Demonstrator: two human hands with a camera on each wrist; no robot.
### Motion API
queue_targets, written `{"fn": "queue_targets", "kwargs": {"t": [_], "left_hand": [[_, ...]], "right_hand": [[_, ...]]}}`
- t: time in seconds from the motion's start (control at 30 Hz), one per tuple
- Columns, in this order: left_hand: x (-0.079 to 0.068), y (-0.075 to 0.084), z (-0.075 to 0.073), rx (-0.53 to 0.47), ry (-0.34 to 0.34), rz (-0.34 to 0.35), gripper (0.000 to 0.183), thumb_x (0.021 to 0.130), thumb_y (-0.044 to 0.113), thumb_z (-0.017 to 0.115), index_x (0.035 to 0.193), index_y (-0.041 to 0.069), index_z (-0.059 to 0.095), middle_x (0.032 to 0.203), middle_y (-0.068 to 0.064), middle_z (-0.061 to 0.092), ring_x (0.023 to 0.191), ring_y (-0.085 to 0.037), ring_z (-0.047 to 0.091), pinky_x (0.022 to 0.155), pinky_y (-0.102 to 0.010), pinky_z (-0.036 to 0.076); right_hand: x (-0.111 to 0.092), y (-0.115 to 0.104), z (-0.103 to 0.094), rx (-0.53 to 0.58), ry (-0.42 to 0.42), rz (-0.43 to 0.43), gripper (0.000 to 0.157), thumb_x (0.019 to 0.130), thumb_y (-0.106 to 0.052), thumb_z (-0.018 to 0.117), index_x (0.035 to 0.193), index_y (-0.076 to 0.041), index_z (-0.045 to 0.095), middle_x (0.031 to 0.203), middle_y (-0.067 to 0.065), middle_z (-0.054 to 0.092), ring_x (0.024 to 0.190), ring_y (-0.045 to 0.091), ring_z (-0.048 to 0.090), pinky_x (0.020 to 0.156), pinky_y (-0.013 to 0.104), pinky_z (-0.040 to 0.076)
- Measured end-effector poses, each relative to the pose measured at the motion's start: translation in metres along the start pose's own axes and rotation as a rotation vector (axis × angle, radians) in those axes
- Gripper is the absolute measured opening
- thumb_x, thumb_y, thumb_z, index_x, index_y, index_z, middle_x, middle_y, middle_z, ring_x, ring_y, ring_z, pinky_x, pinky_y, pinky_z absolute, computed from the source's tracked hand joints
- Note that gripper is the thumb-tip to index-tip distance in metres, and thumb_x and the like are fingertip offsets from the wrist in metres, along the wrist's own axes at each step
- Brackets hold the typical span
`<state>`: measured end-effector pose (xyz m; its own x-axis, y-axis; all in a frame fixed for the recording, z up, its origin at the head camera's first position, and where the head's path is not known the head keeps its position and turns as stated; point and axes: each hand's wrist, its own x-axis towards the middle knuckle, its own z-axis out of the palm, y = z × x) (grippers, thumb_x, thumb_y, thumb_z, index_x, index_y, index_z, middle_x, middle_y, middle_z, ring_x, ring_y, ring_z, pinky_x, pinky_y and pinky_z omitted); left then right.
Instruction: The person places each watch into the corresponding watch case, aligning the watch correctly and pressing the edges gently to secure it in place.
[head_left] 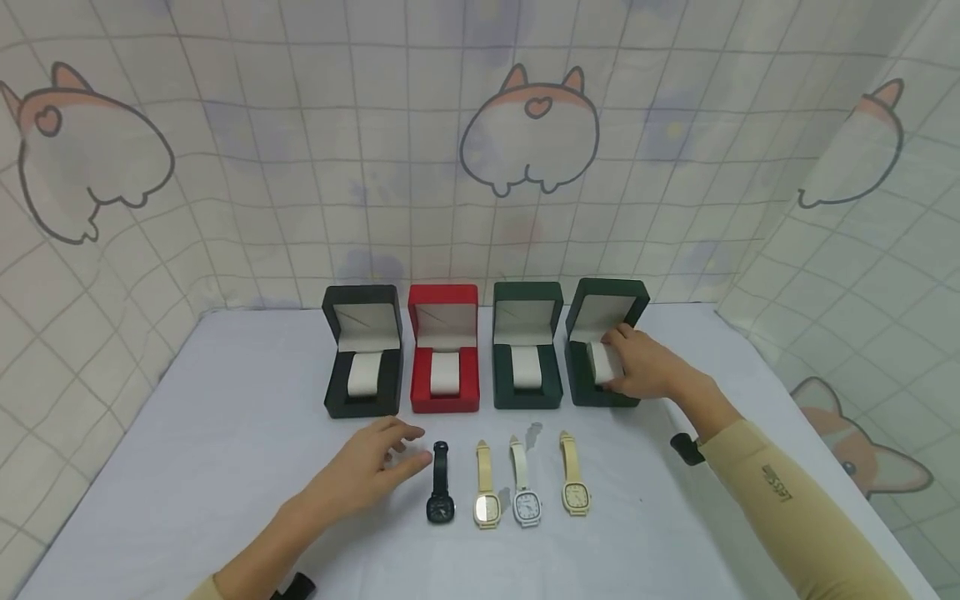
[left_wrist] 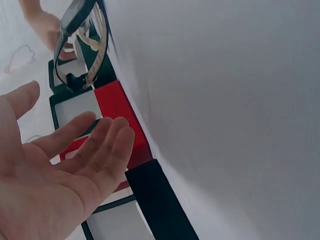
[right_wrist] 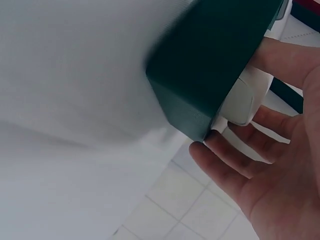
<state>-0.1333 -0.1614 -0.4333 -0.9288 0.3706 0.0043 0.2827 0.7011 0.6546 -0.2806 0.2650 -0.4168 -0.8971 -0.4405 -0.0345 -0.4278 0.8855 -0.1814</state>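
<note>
At the far right of the row, my right hand [head_left: 643,363] pinches the white watch cushion [head_left: 603,363] of an open dark green watch box [head_left: 577,387]. The right wrist view shows thumb and fingers around that cushion [right_wrist: 239,102], which pokes out past the green box wall [right_wrist: 210,60]. My left hand [head_left: 369,463] hovers over the table with its fingers loosely extended, holding nothing. Its fingertips are close to a black wristwatch [head_left: 440,487]. To the right lie a gold watch [head_left: 487,492], a silver-white watch [head_left: 526,492] and another gold watch [head_left: 574,479], straps pointing away.
Further open watch boxes with white cushions stand in the row: black [head_left: 337,400], red [head_left: 445,404] and dark green [head_left: 551,392]. A white cloth covers the table [head_left: 225,417]. Behind it hangs a checked curtain [head_left: 375,167] with cartoon animals.
</note>
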Motion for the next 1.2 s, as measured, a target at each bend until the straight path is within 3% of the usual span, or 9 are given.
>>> {"fn": "queue_targets", "kwargs": {"t": [0.33, 0.53, 0.77, 1.0, 1.2], "left_hand": [[-0.005, 0.002, 0.008, -0.13, 0.013, -0.078, 0.044, 0.095, 0.044, 0.073, 0.119, 0.007, 0.071, 0.103, 0.003, 0.068, 0.089, -0.012, 0.063, 0.074, -0.028, 0.056], [-0.006, 0.002, 0.009, -0.307, -0.087, -0.12, 0.038, 0.093, 0.034, 0.078, 0.116, 0.006, 0.069, 0.097, 0.0, 0.067, 0.085, -0.018, 0.065, 0.065, -0.033, 0.057], [-0.009, 0.005, 0.016, -0.516, -0.197, -0.176, 0.041, 0.09, 0.018, 0.081, 0.121, 0.0, 0.062, 0.098, -0.007, 0.064, 0.082, -0.022, 0.068, 0.07, -0.038, 0.061], [-0.011, 0.008, 0.02, -0.534, -0.206, -0.171, 0.043, 0.087, 0.011, 0.083, 0.122, 0.001, 0.059, 0.099, -0.008, 0.062, 0.083, -0.021, 0.068, 0.068, -0.037, 0.06], [-0.007, 0.013, 0.021, -0.458, -0.213, -0.176, 0.044, 0.083, 0.01, 0.086, 0.118, 0.003, 0.061, 0.098, -0.006, 0.062, 0.082, -0.019, 0.065, 0.063, -0.033, 0.057]], "right_hand": [[-0.004, -0.004, -0.002, 0.084, -0.012, 0.015, 0.07, 0.084, -0.018, 0.084, 0.137, 0.008, 0.046, 0.128, 0.024, 0.051, 0.109, 0.038, 0.057, 0.094, 0.057, 0.053], [-0.005, -0.006, -0.004, 0.103, -0.013, 0.025, 0.072, 0.086, -0.018, 0.083, 0.14, 0.008, 0.042, 0.13, 0.026, 0.052, 0.112, 0.039, 0.057, 0.097, 0.058, 0.051], [-0.011, -0.005, -0.002, 0.161, -0.003, 0.033, 0.072, 0.085, -0.016, 0.083, 0.138, 0.008, 0.041, 0.128, 0.026, 0.053, 0.112, 0.039, 0.057, 0.097, 0.059, 0.051], [-0.016, -0.005, -0.005, 0.189, 0.012, 0.044, 0.075, 0.085, -0.02, 0.085, 0.139, 0.009, 0.042, 0.127, 0.025, 0.053, 0.11, 0.038, 0.057, 0.097, 0.058, 0.051], [-0.018, -0.004, -0.012, 0.224, 0.067, 0.043, 0.077, 0.082, -0.023, 0.089, 0.137, 0.008, 0.045, 0.126, 0.024, 0.052, 0.109, 0.037, 0.055, 0.095, 0.057, 0.051]]}}
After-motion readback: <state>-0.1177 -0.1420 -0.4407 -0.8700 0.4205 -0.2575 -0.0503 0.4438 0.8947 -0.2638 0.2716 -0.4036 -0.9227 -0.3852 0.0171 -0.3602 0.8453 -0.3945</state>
